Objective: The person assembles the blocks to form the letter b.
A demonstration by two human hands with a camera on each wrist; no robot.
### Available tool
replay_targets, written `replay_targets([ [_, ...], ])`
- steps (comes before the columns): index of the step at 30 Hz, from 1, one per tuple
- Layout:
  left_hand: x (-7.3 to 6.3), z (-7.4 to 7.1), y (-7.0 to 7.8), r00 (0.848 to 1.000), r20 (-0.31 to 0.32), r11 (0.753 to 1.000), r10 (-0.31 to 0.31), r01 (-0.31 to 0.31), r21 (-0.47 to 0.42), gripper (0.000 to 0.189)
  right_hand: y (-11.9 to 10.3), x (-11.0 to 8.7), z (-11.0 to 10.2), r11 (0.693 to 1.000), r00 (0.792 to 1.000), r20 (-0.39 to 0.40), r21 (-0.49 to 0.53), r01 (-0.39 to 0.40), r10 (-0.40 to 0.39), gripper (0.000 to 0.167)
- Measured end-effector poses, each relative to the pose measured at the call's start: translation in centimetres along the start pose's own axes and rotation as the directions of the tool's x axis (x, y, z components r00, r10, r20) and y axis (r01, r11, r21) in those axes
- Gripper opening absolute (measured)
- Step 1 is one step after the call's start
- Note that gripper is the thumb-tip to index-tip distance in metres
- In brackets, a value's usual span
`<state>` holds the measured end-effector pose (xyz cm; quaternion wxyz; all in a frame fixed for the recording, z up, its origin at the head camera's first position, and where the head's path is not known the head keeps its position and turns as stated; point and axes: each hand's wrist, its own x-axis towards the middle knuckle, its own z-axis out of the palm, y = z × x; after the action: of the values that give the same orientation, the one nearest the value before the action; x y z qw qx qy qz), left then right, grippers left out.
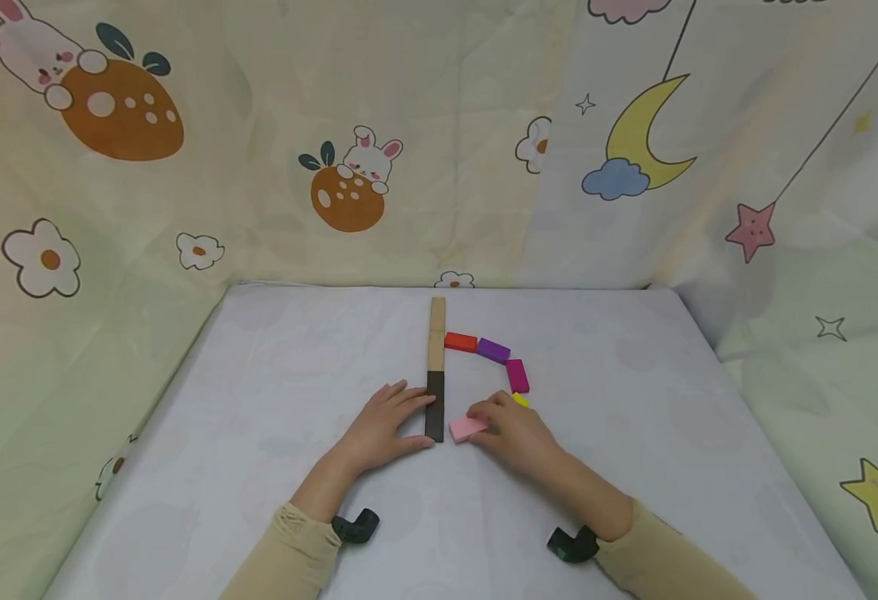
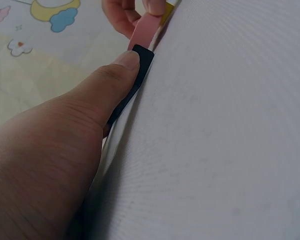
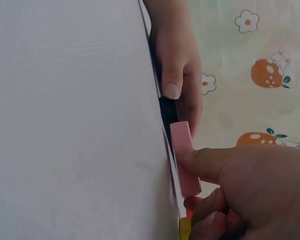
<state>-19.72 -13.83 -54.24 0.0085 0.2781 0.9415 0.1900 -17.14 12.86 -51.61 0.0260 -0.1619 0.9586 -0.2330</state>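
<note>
My right hand [image 1: 517, 433] pinches a pink block [image 3: 185, 165] between thumb and fingers, just right of the column's near end. My left hand [image 1: 386, 421] lies at the left of the black block [image 1: 436, 412], its extended thumb and fingertips touching it. That dark piece continues a straight column with plain wooden blocks [image 1: 436, 333] beyond it. From the column's right side curves a row: a red block [image 1: 461, 342], a purple block [image 1: 494, 350], a magenta block [image 1: 517, 376] and a yellow block [image 1: 520, 400]. My right hand partly covers the yellow one.
A white cloth covers the table [image 1: 221, 417]. Printed curtains [image 1: 446, 83] with rabbits, flowers, a moon and stars stand at the back and both sides. Small black devices [image 1: 356, 527] are worn at the wrists.
</note>
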Motion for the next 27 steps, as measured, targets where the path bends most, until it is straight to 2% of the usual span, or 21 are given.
replay_targets([
  [10, -0.1, 0.0, 0.0, 1.0, -0.015, 1.0, 0.021, -0.021, -0.005, 0.07, -0.7, 0.1, 0.5, 0.999, 0.999, 0.001, -0.011, -0.039, 0.039, 0.035],
  [27, 0.1, 0.1, 0.0, 1.0, -0.005, 1.0, 0.009, -0.009, 0.001, 0.07, -1.4, 0.2, 0.9, 0.998, 0.997, -0.044, -0.013, -0.065, 0.064, 0.037],
])
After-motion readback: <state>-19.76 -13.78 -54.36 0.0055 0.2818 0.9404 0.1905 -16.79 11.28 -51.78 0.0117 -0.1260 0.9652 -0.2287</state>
